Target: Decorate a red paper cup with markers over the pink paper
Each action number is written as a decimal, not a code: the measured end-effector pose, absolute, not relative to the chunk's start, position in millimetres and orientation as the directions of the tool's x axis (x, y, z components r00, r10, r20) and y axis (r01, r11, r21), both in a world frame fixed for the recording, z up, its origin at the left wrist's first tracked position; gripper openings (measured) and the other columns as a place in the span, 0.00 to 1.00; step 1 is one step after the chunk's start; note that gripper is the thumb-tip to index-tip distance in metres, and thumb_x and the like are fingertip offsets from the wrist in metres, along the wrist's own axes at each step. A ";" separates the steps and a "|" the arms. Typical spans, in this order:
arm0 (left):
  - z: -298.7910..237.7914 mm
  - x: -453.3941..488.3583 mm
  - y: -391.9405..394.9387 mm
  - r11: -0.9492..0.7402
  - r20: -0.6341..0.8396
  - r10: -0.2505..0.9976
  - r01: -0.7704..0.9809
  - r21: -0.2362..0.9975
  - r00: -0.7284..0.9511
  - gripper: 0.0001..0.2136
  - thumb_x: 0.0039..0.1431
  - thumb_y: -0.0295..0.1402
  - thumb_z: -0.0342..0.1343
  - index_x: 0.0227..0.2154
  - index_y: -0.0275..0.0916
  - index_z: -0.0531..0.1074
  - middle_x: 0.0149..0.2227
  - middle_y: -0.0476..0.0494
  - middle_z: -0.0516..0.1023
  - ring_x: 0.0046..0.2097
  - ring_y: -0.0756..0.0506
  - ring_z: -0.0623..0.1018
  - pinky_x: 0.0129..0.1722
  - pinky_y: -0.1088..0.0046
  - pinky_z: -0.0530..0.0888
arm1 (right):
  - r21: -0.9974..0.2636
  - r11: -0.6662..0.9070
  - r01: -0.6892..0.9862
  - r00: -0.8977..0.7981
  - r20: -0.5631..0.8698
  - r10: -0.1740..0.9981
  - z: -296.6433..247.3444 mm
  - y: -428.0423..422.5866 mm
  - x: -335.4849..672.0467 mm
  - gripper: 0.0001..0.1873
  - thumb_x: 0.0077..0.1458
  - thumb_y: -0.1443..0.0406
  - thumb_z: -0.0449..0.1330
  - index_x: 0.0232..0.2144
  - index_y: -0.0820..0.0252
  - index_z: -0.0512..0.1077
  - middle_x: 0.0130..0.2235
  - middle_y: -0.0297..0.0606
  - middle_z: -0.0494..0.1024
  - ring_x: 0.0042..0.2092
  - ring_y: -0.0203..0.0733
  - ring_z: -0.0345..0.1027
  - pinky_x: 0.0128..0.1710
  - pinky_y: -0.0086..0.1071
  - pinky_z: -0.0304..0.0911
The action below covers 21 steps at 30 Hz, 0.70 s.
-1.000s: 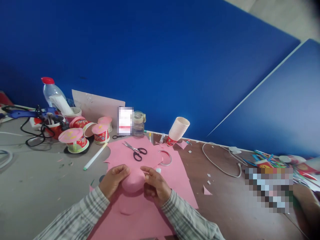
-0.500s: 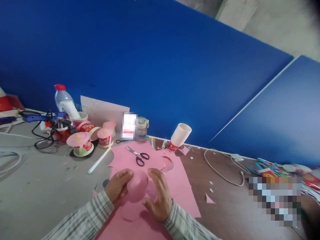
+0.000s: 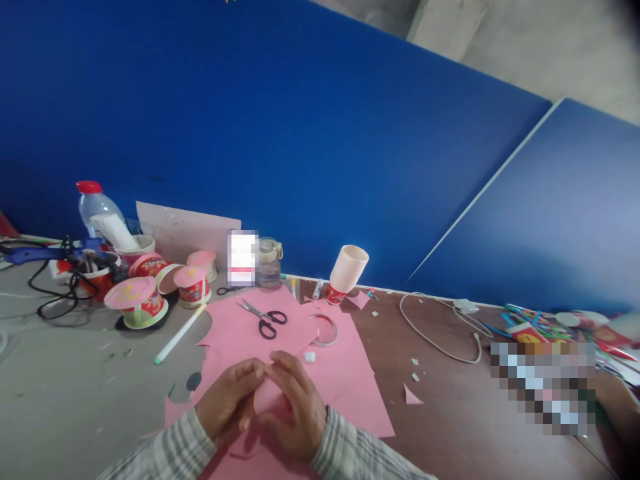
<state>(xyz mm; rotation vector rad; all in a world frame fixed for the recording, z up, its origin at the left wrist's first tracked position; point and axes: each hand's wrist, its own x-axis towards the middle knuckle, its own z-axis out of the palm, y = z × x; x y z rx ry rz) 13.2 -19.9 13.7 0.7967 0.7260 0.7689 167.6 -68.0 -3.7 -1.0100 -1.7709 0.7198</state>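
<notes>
My left hand [image 3: 231,399] pinches the left edge of a round pink paper piece [image 3: 270,399], thumb and fingers together. Curled over its right side is my right hand [image 3: 295,408], its fingertips meeting the left ones at the top edge. The hands hide much of the piece. Beneath them lie large pink paper sheets [image 3: 357,393]. Black-handled scissors [image 3: 264,319] rest on the paper just beyond, blades partly apart. Right of the scissors are a roll of tape [image 3: 325,331] and a small white bit [image 3: 310,357].
Paper cups with pink tops [image 3: 137,301], a marker [image 3: 180,333], and a blue-handled tool with black cable [image 3: 50,252] lie left. Stacked paper cups [image 3: 349,273], a lidded jar [image 3: 270,263] and a white cable [image 3: 440,343] stand or lie behind. Another person's arm [image 3: 617,407] shows far right.
My right hand has come in from the right and closed over the paper piece; before, its fingers were spread beside it. The small white bit now shows. The view has shifted slightly right.
</notes>
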 end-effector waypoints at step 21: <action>19.8 -16.2 7.0 0.196 -0.102 0.953 -0.320 0.927 0.287 0.15 0.41 0.47 0.52 0.14 0.40 0.70 0.02 0.60 0.53 0.07 0.52 0.50 0.12 0.70 0.59 | -0.468 -0.474 -0.746 -0.458 -0.156 0.875 20.4 -41.3 177.6 0.28 0.36 0.51 0.65 0.32 0.70 0.75 0.28 0.46 0.76 0.34 0.47 0.71 0.42 0.37 0.65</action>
